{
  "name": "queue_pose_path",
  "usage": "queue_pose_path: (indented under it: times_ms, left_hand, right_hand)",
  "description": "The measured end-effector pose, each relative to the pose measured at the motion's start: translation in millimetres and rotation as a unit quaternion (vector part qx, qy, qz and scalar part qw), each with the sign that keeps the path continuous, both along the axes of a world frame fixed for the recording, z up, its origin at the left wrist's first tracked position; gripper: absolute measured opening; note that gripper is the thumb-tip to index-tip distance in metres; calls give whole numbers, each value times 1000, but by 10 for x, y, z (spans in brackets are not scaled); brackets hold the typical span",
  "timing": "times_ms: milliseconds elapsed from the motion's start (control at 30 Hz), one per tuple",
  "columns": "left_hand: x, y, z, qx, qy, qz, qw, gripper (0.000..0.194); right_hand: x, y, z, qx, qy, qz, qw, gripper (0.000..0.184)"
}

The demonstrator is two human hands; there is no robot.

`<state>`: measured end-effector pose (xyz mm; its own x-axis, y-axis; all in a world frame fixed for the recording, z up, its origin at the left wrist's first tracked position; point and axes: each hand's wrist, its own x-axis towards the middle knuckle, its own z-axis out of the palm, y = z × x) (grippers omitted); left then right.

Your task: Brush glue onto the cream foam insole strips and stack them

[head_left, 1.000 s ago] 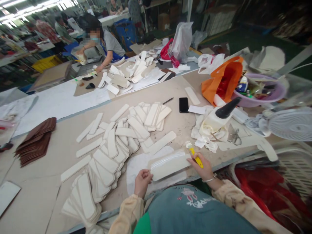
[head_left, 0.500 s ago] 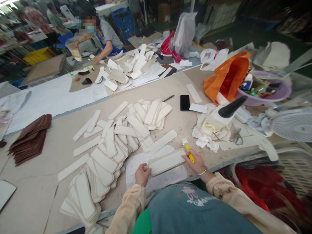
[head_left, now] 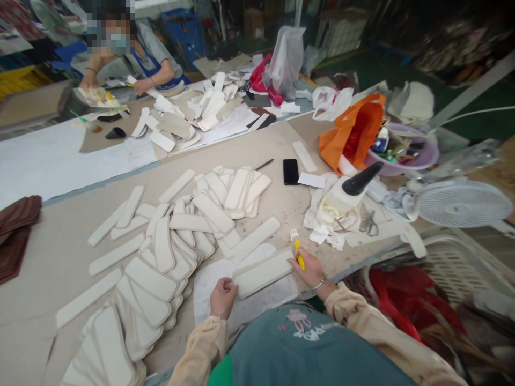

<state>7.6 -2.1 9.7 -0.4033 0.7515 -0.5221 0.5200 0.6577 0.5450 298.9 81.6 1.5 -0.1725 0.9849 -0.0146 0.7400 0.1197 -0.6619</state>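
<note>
In front of me an off-white padded strip with rounded ends (head_left: 265,273) lies across a white paper sheet (head_left: 207,281), with another strip's edge showing beneath it. My left hand (head_left: 223,297) is closed, its thumb and fingertips pinching the strip's left end. A small brush with a yellow handle (head_left: 301,261) is gripped in my right hand (head_left: 311,271), and white stuff clings to its upturned bristles. Fingers of that hand also touch the strip's right end. Just beyond lies a single loose strip (head_left: 256,238). Overlapping piles of similar strips (head_left: 151,281) spread to the left.
Right of my hands stand a white bottle with a black nozzle (head_left: 341,201) on crumpled cloth, scissors (head_left: 369,224) and a white fan (head_left: 462,202). Further back are a phone (head_left: 290,171), an orange bag (head_left: 354,131) and a purple basin (head_left: 428,155). Brown pieces (head_left: 18,236) lie left; a co-worker (head_left: 151,53) sits opposite.
My view has turned right, so the table's things appear further left. Both hands keep their hold on the strip and brush. The co-worker's hands have shifted.
</note>
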Motion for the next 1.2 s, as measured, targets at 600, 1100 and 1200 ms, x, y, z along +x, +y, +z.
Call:
queue_pose_path:
  times_ms: [600,1100,1200]
  left_hand:
    - [-17,58,13,-17,17,-14,1000,26]
    - [230,297,164,174,139,-301,927,41]
    - [433,478,169,161,146,-374,902,43]
  right_hand:
    - [-23,57,-7,2,-66,-25,997,11]
    - [328,-160,27,44,8,-38,998,13]
    - [312,-199,-2,50,17,-47,997,13]
